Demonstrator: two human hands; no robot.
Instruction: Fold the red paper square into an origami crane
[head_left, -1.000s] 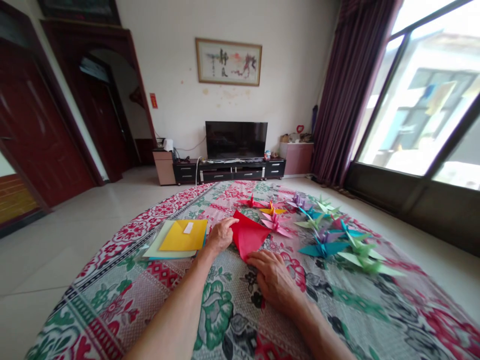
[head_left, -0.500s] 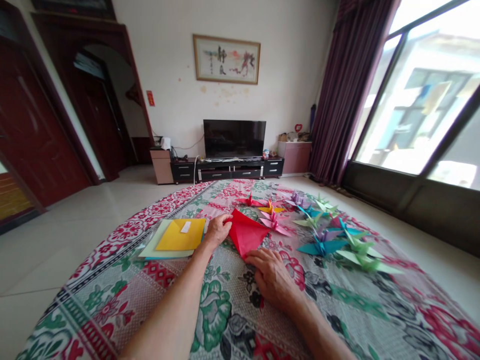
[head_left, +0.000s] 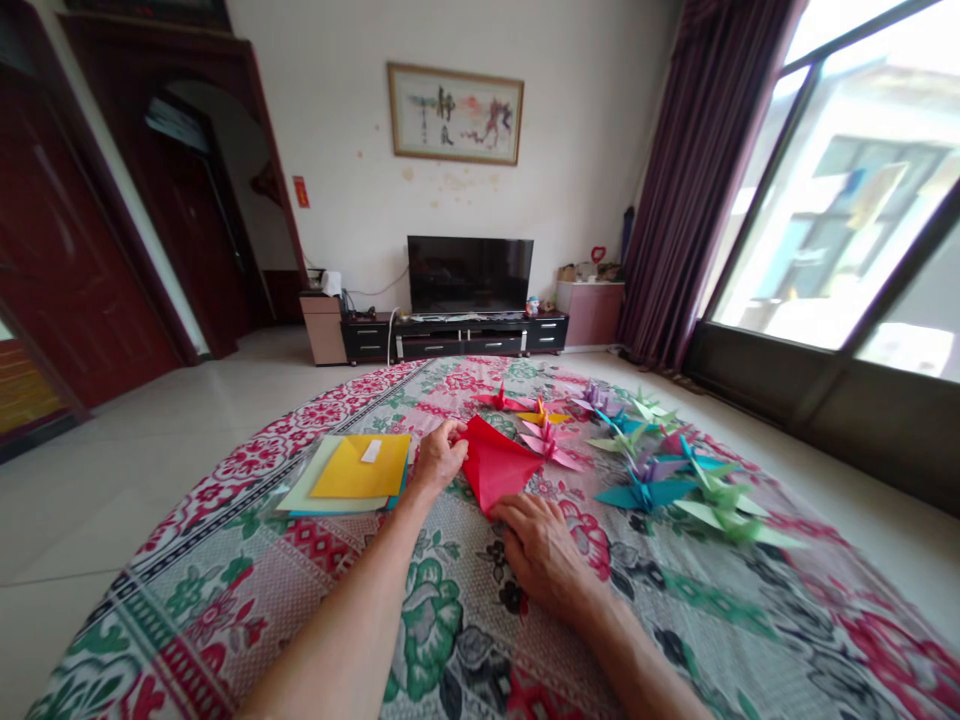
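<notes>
A sheet of red origami paper (head_left: 498, 464), folded to a roughly triangular shape, lies between my hands on the patterned cloth. Its upper left edge is pinched between the thumb and fingers of my left hand (head_left: 441, 458). At the near corner, the curled fingers of my right hand (head_left: 541, 540) close on the paper; their tips are partly hidden. Just beyond the sheet stand a pink paper crane (head_left: 550, 442), a yellow crane (head_left: 541, 415) and a red crane (head_left: 500, 400).
Left of my left arm lies a stack of coloured paper, yellow sheet (head_left: 352, 478) on top with a small white piece (head_left: 371, 452). Several blue, green and purple cranes (head_left: 646, 490) spread to the right. A television (head_left: 470, 275) stands beyond the round table (head_left: 300, 620).
My left hand has shifted slightly to the right together with the edge of the red paper. My right hand stays at the near corner, almost unmoved.
</notes>
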